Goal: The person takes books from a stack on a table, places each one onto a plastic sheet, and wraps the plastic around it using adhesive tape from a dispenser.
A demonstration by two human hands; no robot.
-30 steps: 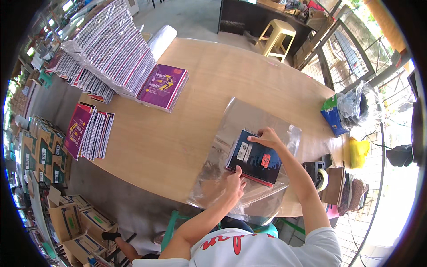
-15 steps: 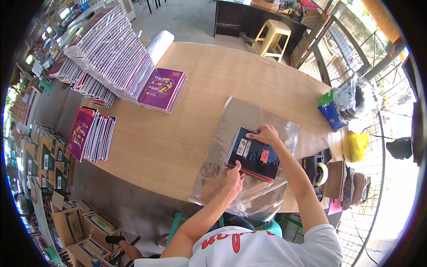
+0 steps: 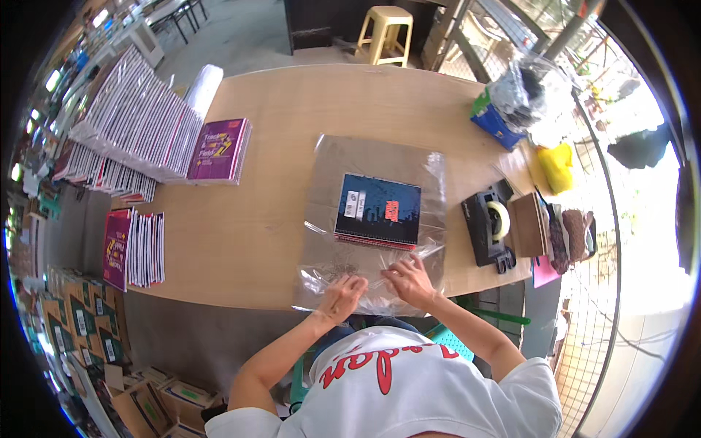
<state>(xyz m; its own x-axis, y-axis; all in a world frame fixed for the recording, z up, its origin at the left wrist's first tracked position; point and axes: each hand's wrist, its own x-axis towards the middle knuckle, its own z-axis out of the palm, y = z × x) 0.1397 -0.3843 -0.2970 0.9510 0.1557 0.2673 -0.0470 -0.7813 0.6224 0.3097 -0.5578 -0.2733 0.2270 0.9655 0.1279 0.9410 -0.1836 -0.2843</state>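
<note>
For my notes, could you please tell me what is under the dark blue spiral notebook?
Below the dark blue spiral notebook, a red strip shows along its near side; clear plastic sheeting lies beneath, on the wooden table. The rest is covered; further layers cannot be seen.

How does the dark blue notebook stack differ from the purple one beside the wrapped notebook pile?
The dark blue notebook stack has red print and a white label; the purple notebook stack has a yellow design. The dark blue stack lies on clear plastic sheeting, the purple stack beside the wrapped notebook pile. Both lie cover up.
</note>
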